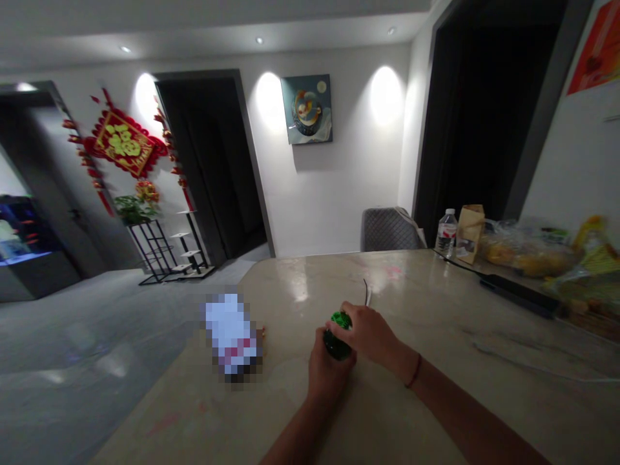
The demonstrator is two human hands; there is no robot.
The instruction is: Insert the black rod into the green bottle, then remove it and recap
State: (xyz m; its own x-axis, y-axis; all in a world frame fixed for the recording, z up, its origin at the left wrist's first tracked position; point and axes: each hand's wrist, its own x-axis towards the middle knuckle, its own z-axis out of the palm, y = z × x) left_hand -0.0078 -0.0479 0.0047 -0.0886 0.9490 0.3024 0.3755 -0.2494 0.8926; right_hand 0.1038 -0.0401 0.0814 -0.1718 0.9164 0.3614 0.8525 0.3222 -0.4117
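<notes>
The left hand (324, 374) is wrapping around the lower part of a dark, rounded object (338, 349), its fingers curving about the side. The right hand (371, 329) is covering the top, thumb and fingers spanning the bright green part (341, 318); whether they are pinching it firmly or merely resting on it, this inspection cannot tell. The object is sitting between both hands, over the middle of the table (436, 284). The left hand is hiding the base, so contact with the tabletop is going unconfirmed.

The principal risk, in judgement, is slippage. Rounded sides may be giving the left fingers limited purchase, and uneven force from the right hand could be tipping the object out of the hold. If it escapes, the table's smooth, shiny surface may be letting it roll toward the table's left edge, past which the floor (145, 310) is lying.

A bright, pixelated item (230, 329) is occupying a spot near that left edge; a stray roll could be striking it. A thin black strand (365, 290) is showing just beyond the right hand, toward the table's far side, and spreading fingers could be snagging it. The bottle (446, 236) and paper bag (469, 234), at the table's far right, are standing well apart and presenting little hazard.
</notes>
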